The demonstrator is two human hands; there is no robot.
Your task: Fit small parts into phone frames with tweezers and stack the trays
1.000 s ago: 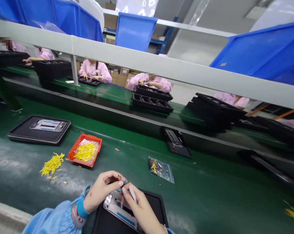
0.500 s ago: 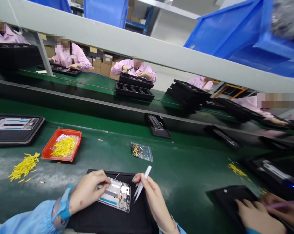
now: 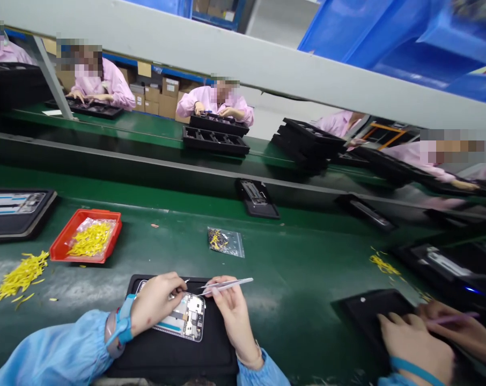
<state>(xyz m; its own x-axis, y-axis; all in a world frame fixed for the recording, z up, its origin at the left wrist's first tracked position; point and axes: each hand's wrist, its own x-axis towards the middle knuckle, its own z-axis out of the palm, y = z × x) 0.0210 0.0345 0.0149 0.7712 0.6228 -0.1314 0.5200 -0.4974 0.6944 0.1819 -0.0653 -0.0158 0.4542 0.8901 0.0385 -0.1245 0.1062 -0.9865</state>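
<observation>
An opened phone [image 3: 192, 321] with its circuit board and a blue strip showing lies on a black padded tray [image 3: 219, 354]. My left hand [image 3: 158, 300] rests over the phone's left part, thumb and fingers pinched together at its upper edge; what they hold, if anything, is too small to make out. In my right hand [image 3: 229, 305] are white tweezers [image 3: 230, 284], held nearly level, their tips pointing left at the phone's upper right edge near my left fingertips. A blue strap [image 3: 125, 320] circles my left wrist.
A red bin [image 3: 114, 236] of yellow strips stands left, beside a loose yellow pile [image 3: 23, 276]. A zip bag [image 3: 235, 244] lies ahead. Another phone on a tray [image 3: 9, 228] is far left. At right, a co-worker's hands [image 3: 418, 340] work over a black tray [image 3: 372, 311].
My right hand has moved up toward my left fingers, and the tweezers have swung from steeply downward to nearly level, tips to the left. The whole view has shifted slightly.
</observation>
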